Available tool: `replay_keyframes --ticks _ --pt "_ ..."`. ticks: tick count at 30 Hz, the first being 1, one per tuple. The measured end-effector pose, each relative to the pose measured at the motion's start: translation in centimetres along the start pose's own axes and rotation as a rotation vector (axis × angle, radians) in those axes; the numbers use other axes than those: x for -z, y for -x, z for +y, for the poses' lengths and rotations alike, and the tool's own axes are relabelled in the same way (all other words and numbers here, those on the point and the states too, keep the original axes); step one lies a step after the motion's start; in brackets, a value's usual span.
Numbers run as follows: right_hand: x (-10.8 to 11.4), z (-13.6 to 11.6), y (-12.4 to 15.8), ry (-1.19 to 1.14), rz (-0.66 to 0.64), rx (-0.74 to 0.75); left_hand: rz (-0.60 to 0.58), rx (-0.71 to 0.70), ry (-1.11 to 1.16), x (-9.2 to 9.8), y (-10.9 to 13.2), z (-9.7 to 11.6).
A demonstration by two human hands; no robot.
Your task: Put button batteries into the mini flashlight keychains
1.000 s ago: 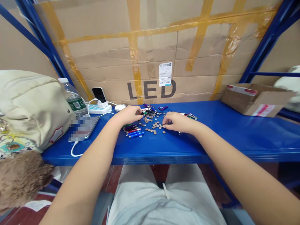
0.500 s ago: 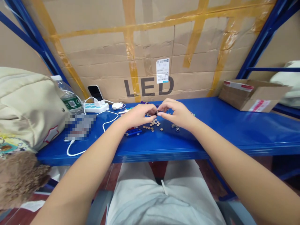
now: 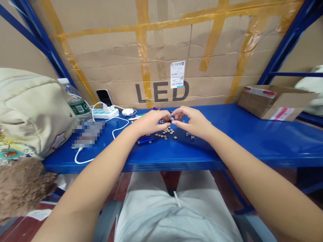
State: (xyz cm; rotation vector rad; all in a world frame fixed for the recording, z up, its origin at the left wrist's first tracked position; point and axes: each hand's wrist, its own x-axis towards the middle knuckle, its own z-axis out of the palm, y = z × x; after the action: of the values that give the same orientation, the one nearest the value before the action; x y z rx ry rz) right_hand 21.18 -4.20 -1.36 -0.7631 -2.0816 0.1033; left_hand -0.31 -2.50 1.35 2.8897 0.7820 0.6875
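Observation:
My left hand (image 3: 153,121) and my right hand (image 3: 190,121) meet above the blue table, thumbs and fingertips bent inward. Between their fingertips is a small dark piece with a pale, shiny face (image 3: 172,119), too small to name. Both hands appear closed on it. Below them lie several small round metal discs (image 3: 166,131), loosely scattered. Blue pen-like tubes (image 3: 145,140) rest by my left hand, and more slim pens (image 3: 136,117) lie partly hidden behind that wrist. Small shiny metal pieces (image 3: 191,135) sit under my right wrist.
On the left are a cream bag (image 3: 37,111), a water bottle (image 3: 77,101), a white power strip (image 3: 106,113) with cables, and a blurred flat item (image 3: 88,132). An opened cardboard box (image 3: 267,102) stands at right. A large cardboard sheet (image 3: 113,60) backs the blue table (image 3: 239,141).
A pale, shiny face of the small piece now shows between my fingertips, where it looked dark before. My hands stay together; the whole view has shifted slightly.

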Motion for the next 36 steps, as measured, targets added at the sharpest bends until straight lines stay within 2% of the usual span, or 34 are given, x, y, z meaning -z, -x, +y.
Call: replay_keyframes --ticks 4,10,18,29,31,36 --pt "0.1 -0.1 0.5 0.035 -0.030 -0.087 0.002 0.002 -0.006 0.0 0.0 0.0" --pt "-0.5 0.6 1.1 0.216 -0.327 -0.138 -0.033 0.019 -0.007 -0.1 0.0 -0.3" --pt "-1.0 1.0 1.1 0.274 -0.413 -0.146 -0.058 0.024 -0.034 0.1 0.0 -0.5" --pt "-0.9 0.6 0.8 0.228 -0.357 -0.212 -0.061 0.039 -0.007 0.0 0.0 -0.6" --pt "-0.8 0.6 0.8 0.216 -0.279 -0.201 -0.048 0.050 0.006 0.1 0.1 -0.6" --pt "-0.4 0.0 0.7 0.100 0.043 -0.140 -0.036 0.062 0.033 0.0 0.1 -0.6"
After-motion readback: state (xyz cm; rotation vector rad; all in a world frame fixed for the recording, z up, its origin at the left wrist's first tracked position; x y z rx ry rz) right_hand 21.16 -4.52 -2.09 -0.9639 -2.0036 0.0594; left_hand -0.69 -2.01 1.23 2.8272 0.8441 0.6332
